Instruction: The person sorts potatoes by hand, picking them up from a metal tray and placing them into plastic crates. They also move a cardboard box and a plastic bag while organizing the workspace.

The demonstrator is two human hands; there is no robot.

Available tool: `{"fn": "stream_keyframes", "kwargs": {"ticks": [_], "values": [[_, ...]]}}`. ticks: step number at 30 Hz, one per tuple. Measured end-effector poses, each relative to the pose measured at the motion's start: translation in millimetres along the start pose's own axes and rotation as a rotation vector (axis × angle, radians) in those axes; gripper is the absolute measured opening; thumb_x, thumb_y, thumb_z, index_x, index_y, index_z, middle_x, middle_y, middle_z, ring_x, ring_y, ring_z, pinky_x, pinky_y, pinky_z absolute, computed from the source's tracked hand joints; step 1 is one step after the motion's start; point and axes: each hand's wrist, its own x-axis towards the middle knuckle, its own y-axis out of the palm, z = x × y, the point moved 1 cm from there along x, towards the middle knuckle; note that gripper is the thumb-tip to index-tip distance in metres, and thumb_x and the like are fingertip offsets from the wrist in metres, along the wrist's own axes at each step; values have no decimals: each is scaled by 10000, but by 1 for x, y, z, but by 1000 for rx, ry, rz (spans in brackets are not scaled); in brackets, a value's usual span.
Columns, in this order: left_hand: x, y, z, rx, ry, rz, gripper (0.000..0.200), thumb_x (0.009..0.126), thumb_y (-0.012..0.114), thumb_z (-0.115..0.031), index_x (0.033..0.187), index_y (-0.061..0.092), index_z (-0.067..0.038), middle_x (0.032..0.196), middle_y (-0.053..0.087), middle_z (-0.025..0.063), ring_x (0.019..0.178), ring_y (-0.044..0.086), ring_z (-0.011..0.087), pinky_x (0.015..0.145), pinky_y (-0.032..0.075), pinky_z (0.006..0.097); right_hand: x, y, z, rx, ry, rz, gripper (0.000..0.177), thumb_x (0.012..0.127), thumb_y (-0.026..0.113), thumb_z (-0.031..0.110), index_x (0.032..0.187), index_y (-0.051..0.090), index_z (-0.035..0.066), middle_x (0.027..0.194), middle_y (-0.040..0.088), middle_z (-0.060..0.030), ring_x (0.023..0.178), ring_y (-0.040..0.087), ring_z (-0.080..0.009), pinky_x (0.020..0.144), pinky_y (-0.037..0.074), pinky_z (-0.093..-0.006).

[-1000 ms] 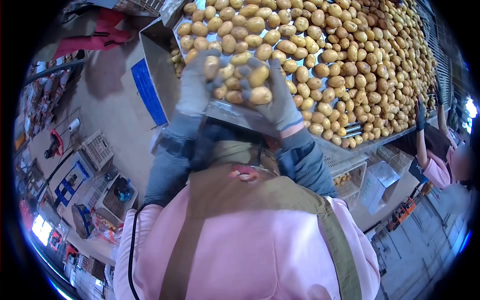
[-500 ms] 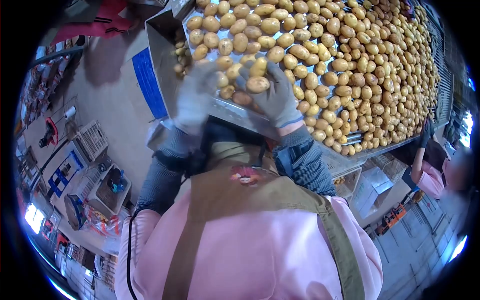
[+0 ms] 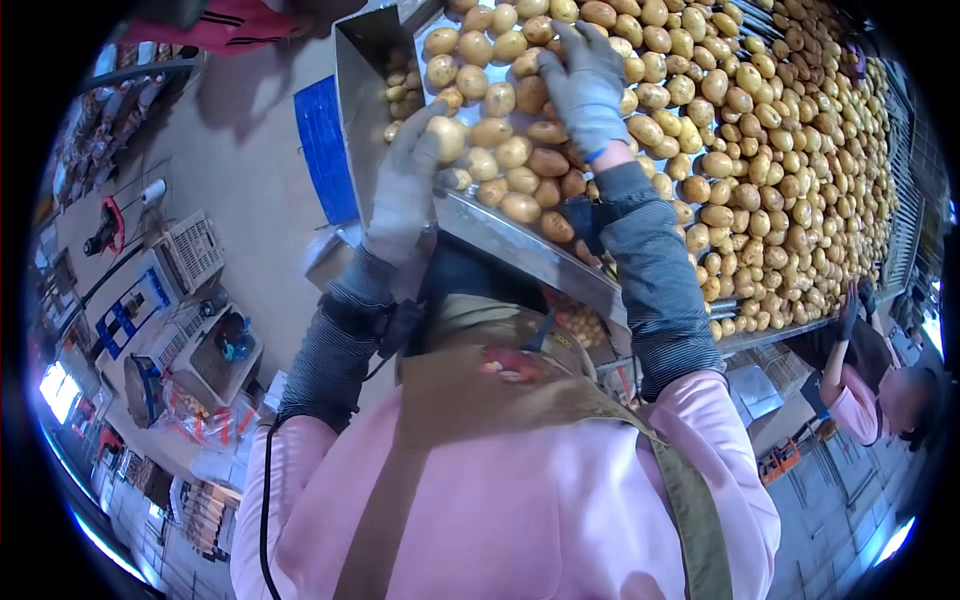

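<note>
Many yellow-brown potatoes (image 3: pixel 760 170) cover a metal sorting table (image 3: pixel 530 238). At the table's near left edge, my gloved left hand (image 3: pixel 408 170) has its fingers round a pale potato (image 3: pixel 446 139). Farther in and to the right, my gloved right hand (image 3: pixel 588 85) rests over the potatoes with its fingers spread, and no potato shows in its grip. Its palm side is hidden from view.
A metal side wall (image 3: pixel 365 100) bounds the table at left, with a blue panel (image 3: pixel 326 150) beside it. Crates (image 3: pixel 190 250) stand on the floor at left. A co-worker (image 3: pixel 870 385) reaches to the table's far right edge.
My right hand has moved up and away over the potatoes and no longer holds the potatoes it had. My left hand has shifted slightly right. The view has shifted.
</note>
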Motion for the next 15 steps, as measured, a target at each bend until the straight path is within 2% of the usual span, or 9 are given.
{"fn": "stream_keyframes", "kwargs": {"ticks": [1, 3, 4, 6, 7, 10, 12, 13, 15], "values": [[1, 0, 5, 92, 105, 6, 525, 1034, 604, -345, 1432, 496, -19, 1182, 618, 74, 903, 607, 96, 791, 524, 233, -4, 11, 8, -152, 9, 56, 428, 894, 675, 273, 1281, 620, 99, 1325, 573, -179, 1200, 542, -358, 1065, 418, -472], [6, -1, 13, 252, 280, 17, 553, 987, 691, -307, 1421, 504, -20, 1263, 585, 85, 1007, 596, 121, 886, 513, 264, -43, 21, 25, -179, -168, 104, 469, 877, 683, 281, 1316, 608, 135, 1371, 538, -181, 1256, 503, -361, 1083, 397, -491], [9, -5, 16, 325, 347, 18, 570, 959, 732, -290, 1411, 513, -20, 1293, 566, 88, 1061, 583, 136, 934, 502, 285, -62, 13, 35, -104, -170, 137, 487, 864, 696, 295, 1325, 613, 163, 1430, 502, -177, 1283, 482, -383, 1089, 384, -518], [0, 7, 1, 360, 412, -5, 567, 903, 797, -241, 1363, 549, -21, 1305, 549, 103, 1200, 550, 208, 1050, 457, 361, -98, -1, 34, -139, -180, 184, 519, 857, 706, 260, 1352, 600, 142, 1465, 484, -173, 1335, 448, -392, 1118, 344, -552], [-2, 11, -7, 457, 453, -6, 563, 897, 799, -238, 1357, 554, -22, 1295, 550, 104, 1213, 545, 216, 1057, 451, 363, -107, -12, 36, -144, -156, 203, 544, 851, 712, 251, 1365, 592, 120, 1475, 477, -176, 1354, 434, -394, 1128, 329, -564], [-11, 25, -15, 710, 535, -1, 560, 876, 807, -219, 1341, 562, -25, 1284, 550, 120, 1246, 537, 249, 1069, 440, 369, -126, -43, 33, -1, 15, 129, 551, 905, 687, 263, 1413, 552, 97, 1455, 490, -188, 1389, 424, -361, 1150, 326, -504], [-20, 47, -12, 809, 547, -9, 568, 857, 814, -195, 1336, 561, -26, 1303, 546, 145, 1257, 538, 284, 1067, 442, 373, -135, -74, 45, 665, 418, 188, 522, 957, 644, 271, 1438, 529, 104, 1443, 494, -202, 1394, 430, -336, 1146, 342, -451], [-26, 60, -6, 869, 566, 128, 573, 849, 817, -185, 1337, 561, -26, 1317, 542, 158, 1260, 535, 297, 1065, 444, 377, -140, -87, 53, 1003, 606, 195, 507, 983, 623, 275, 1450, 517, 108, 1437, 496, -208, 1397, 433, -324, 1144, 350, -424], [-46, 86, 17, 981, 605, 417, 585, 833, 823, -164, 1337, 559, -25, 1343, 533, 182, 1266, 528, 323, 1063, 447, 384, -169, -98, 55, 918, 757, 166, 404, 1030, 573, 247, 1381, 548, 50, 1348, 576, -166, 1229, 579, -284, 1042, 448, -392]]}}
